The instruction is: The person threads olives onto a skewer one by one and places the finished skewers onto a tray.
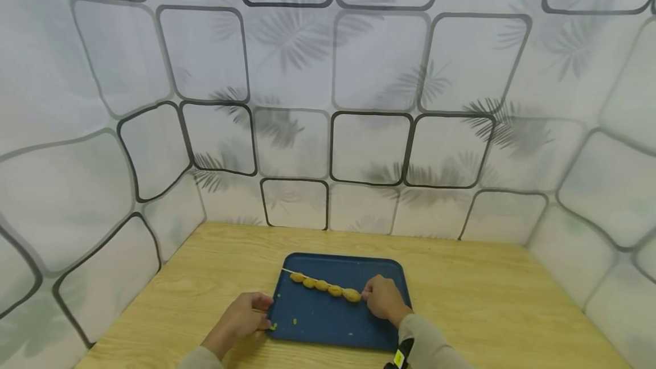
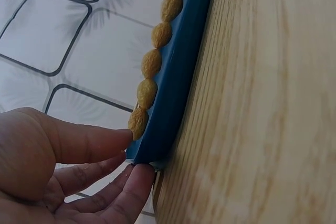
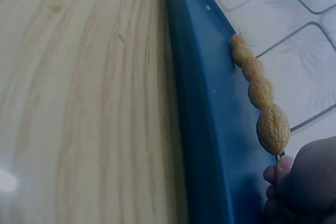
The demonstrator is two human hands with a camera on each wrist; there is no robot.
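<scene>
A skewer [image 1: 321, 286] threaded with several wrinkled, golden-brown oval food pieces lies slantwise over the blue tray [image 1: 318, 323]. My right hand [image 1: 383, 299] pinches the stick's end, just beyond the largest piece [image 3: 273, 129]. On the far left, the stick's pale tip pokes past the smallest piece. My left hand [image 1: 246, 318] holds the tray's left edge, thumb on one side of the rim and fingers on the other, as the left wrist view [image 2: 79, 166] shows. What kind of food is on the stick cannot be told.
Small yellow-green crumbs [image 1: 294, 321] are scattered over the tray. The tray stands on a light wooden table [image 1: 476, 300]. White patterned curtain-like walls [image 1: 369, 147] close off the table's back and both sides. A dark band with a yellow patch [image 1: 400, 357] sits at the right wrist.
</scene>
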